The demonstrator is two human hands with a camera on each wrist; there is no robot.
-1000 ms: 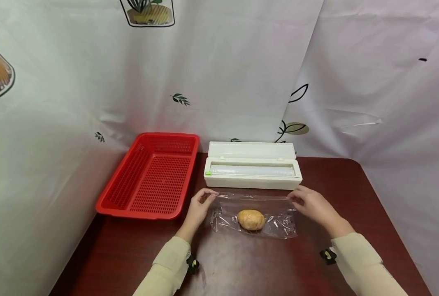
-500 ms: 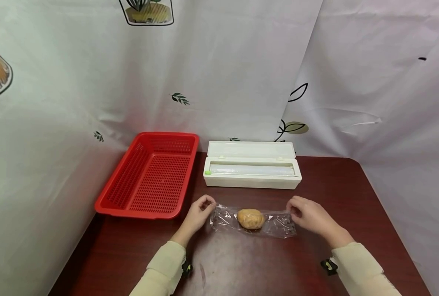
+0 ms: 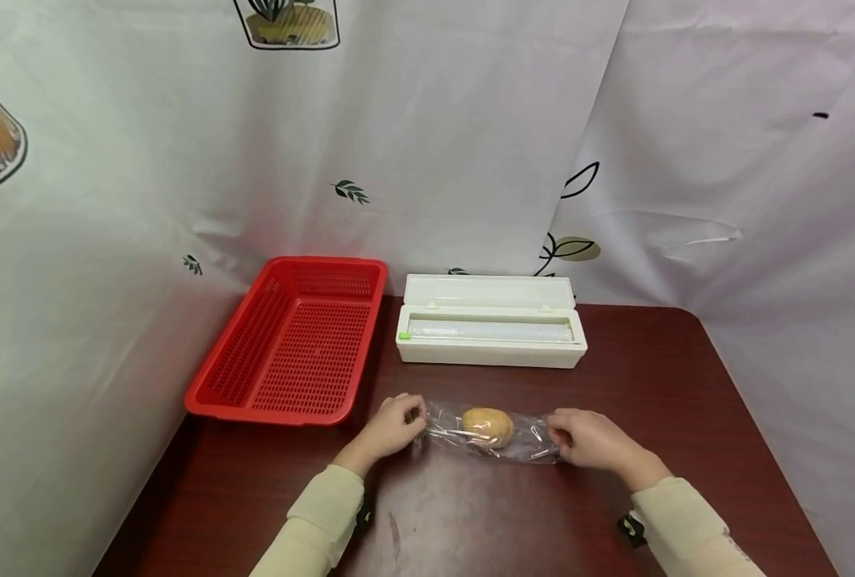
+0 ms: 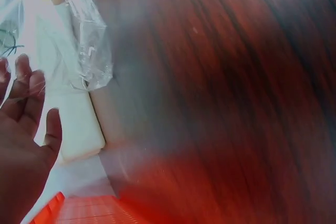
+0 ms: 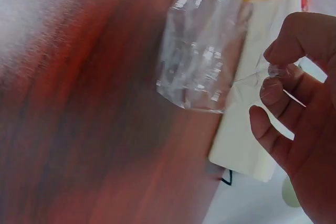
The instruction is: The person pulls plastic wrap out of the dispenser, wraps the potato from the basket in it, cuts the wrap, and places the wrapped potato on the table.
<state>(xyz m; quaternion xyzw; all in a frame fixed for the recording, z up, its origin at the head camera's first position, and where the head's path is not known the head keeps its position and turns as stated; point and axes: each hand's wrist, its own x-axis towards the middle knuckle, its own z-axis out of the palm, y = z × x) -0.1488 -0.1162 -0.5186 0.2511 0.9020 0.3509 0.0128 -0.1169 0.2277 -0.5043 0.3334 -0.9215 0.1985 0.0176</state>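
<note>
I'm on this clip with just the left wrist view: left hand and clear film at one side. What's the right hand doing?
Observer: The right hand pinches the clear film between thumb and fingers.
Operator: I only get part of the white film box. How does its lid stand?
Observer: The lid of the white film box stands open, tipped up at the back.
Operator: Is any food with that film?
Observer: Yes, what looks like a potato, roughly midway along the strip.
</note>
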